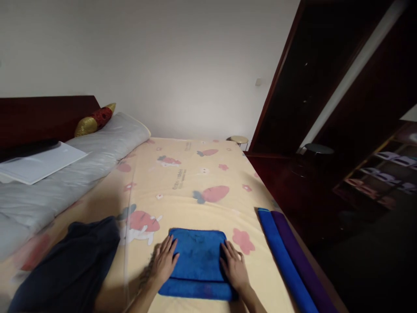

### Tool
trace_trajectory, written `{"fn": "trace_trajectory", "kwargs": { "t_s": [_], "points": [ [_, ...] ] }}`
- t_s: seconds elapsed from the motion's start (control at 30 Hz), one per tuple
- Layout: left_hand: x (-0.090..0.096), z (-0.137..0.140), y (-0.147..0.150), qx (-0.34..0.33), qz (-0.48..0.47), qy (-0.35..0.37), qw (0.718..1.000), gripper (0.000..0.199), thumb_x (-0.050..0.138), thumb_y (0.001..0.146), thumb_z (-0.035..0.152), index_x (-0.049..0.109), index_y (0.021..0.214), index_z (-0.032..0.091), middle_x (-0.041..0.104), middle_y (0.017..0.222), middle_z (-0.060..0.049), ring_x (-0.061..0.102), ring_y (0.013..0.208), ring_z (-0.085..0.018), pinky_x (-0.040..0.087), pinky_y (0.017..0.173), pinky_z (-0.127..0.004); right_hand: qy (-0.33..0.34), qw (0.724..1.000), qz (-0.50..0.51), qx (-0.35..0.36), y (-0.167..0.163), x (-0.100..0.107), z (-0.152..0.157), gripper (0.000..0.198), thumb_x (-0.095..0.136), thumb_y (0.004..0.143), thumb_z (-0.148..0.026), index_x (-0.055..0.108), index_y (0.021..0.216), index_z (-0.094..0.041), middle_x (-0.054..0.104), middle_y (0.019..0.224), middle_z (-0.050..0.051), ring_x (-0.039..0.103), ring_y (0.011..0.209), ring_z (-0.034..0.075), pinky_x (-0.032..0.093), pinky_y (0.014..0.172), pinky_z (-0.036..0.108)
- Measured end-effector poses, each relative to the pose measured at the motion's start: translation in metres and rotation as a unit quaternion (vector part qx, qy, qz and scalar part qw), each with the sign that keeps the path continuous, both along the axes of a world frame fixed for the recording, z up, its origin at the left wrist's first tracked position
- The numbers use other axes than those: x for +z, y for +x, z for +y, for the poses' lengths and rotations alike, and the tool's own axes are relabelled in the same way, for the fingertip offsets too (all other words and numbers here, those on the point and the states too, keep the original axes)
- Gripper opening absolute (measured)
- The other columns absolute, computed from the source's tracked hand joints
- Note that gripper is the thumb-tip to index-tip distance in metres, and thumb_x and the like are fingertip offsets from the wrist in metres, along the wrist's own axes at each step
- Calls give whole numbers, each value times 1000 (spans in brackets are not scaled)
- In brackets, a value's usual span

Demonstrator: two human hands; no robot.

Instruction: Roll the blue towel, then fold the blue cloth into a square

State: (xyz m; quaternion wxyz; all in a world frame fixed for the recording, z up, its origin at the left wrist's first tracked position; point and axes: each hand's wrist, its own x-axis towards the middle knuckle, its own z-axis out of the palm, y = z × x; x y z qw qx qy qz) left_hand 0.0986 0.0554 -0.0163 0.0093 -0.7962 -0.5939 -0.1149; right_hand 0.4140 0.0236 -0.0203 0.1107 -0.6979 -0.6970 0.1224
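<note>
A blue cloth [198, 256] that looks like a towel lies on the bed in front of me, folded into a rough rectangle with a strip of it showing along the near edge. My left hand [165, 258] rests on its left edge, fingers stretched out and slightly spread. On the opposite edge lies my right hand [235, 265], its fingers also extended and flat against the fabric. Neither hand grasps the cloth. To the right, a long blue folded cloth [283, 256] lies beside a purple one [302, 261] along the bed's edge.
Dark clothing [73, 265] lies at the left on the patterned bedsheet [182, 195]. Farther left are a grey quilt [100, 148], a white board-like item [45, 163] and a red-and-gold cushion [96, 120]. Stools [239, 139] and a shoe rack [365, 167] stand beyond the bed.
</note>
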Motion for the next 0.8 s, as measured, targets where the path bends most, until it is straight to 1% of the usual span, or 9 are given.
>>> {"fn": "trace_trajectory", "kwargs": {
  "t_s": [0.07,0.17,0.27,0.33,0.4,0.47,0.57,0.63,0.8],
  "points": [
    [6,-4,-17,5,-1,59,998,41,40,92,31,56,129,25,59,138,-9,52,128,-24,44,103,-43,6,999,-32,-40,19,5,-6,49,32,91,-27,46,137,-20,43,149,11,38,138,26,36,108,54],
    [17,-24,-20,-103,4,109,989,36,40,93,29,59,123,26,69,123,-4,61,113,-18,47,99,-35,46,998,-38,-7,17,21,-23,50,27,88,-14,53,131,-19,53,142,11,49,130,25,39,105,50],
    [23,-50,-10,-231,33,58,971,42,47,88,29,52,130,28,66,127,-2,57,119,-19,42,107,-35,63,992,-13,111,-12,35,-46,43,38,83,-14,58,120,-23,62,128,8,56,117,23,38,105,43],
    [21,-62,-3,-266,61,-13,962,55,52,82,24,45,136,28,59,138,-3,50,128,-21,39,111,-39,58,980,-7,190,-33,35,-58,38,47,81,-21,58,118,-26,64,123,5,56,115,25,37,105,43],
    [16,-69,1,-262,82,-81,958,66,52,76,15,40,140,28,53,145,-3,44,134,-23,37,113,-41,60,969,-22,240,-48,27,-66,38,52,81,-31,56,119,-27,66,119,4,57,113,26,38,103,43],
    [11,-72,2,-232,90,-118,961,72,49,73,7,38,141,28,49,147,-3,42,137,-23,35,115,-43,87,962,-55,255,-54,13,-68,38,50,84,-33,55,122,-27,68,118,4,59,110,25,40,101,41],
    [12,-74,3,-194,86,-121,970,77,45,70,1,37,142,28,46,150,-3,39,139,-23,32,117,-45,128,961,-93,227,-50,-9,-64,42,50,83,-27,54,125,-26,67,122,5,60,111,25,41,98,40],
    [18,-75,6,-182,84,-135,970,78,44,69,0,38,142,26,46,150,-5,38,140,-24,31,118,-45,122,970,-85,192,-45,-19,-61,43,53,80,-27,57,123,-26,68,122,5,60,113,27,41,99,42],
    [29,-74,17,-112,49,-214,969,74,39,71,1,41,141,22,41,152,-7,32,143,-24,26,120,-45,106,984,-24,139,-46,-31,-57,28,57,74,-30,67,100,-26,73,103,4,62,106,28,40,100,45]
  ]
}}
